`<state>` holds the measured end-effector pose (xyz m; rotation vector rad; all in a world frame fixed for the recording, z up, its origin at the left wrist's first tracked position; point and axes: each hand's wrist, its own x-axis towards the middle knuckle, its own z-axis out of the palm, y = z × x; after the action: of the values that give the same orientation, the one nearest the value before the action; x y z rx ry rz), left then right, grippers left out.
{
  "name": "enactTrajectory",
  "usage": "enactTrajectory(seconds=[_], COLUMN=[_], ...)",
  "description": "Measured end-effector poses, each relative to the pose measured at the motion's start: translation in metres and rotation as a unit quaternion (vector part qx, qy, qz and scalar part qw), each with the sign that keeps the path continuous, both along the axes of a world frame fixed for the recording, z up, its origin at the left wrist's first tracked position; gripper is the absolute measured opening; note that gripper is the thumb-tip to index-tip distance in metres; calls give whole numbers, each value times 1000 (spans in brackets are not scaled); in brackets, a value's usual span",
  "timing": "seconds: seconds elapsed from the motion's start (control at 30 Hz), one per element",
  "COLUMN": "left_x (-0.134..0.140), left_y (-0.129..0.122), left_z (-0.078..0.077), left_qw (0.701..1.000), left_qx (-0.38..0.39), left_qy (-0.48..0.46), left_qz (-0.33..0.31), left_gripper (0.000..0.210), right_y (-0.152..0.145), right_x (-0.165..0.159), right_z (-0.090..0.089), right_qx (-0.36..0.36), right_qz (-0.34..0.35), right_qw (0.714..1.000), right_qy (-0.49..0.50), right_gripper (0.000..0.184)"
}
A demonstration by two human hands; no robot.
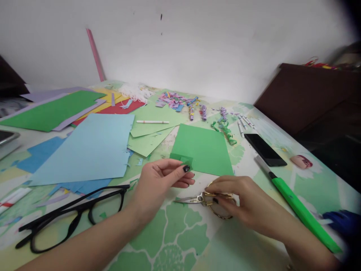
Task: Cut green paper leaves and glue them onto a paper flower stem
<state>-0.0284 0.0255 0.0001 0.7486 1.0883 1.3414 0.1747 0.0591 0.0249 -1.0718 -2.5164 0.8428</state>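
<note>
My left hand (162,180) is closed, pinching a small green paper piece (187,162) between thumb and fingers. Just beyond it lies a larger green paper sheet (203,148) on the table. In my right hand (239,195) are small scissors (194,199) with gold handles, the fingers in and around the loops. Their blades point left, below my left fingertips, and look nearly closed. A light blue sheet (90,146) lies left of my hands, with light green sheets (152,137) behind them.
Black glasses (79,212) rest by my left forearm. A green-handled knife (299,209), a phone (265,149) and an eraser (301,162) lie on the right. Paper scraps (171,99), curled strips (228,133) and white sticks (245,122) sit toward the wall. Coloured sheets (56,111) overlap at the left.
</note>
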Motion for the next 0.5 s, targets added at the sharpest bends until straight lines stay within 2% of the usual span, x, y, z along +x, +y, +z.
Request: enactTrajectory(seconds=[0.13,0.3,0.4,0.5], left_x=[7,15,17,18], left_y=[-4,-8,-8,-7], left_z=[2,0,-2,-3], left_qw=[997,989,988,990], left_qx=[2,18,9,1], left_qy=[41,81,92,87], left_qz=[-65,-125,-123,-111], left_gripper=[6,4,6,6], right_y=[-4,-12,-14,-14], right_x=[-5,-17,-22,-24], right_z=[-9,-22,-25,-24], right_qx=[57,28,15,-60], right_qz=[-107,-93,-103,-141], right_qw=[988,966,958,940], right_qy=[98,239,269,304], right_gripper=[18,18,13,8])
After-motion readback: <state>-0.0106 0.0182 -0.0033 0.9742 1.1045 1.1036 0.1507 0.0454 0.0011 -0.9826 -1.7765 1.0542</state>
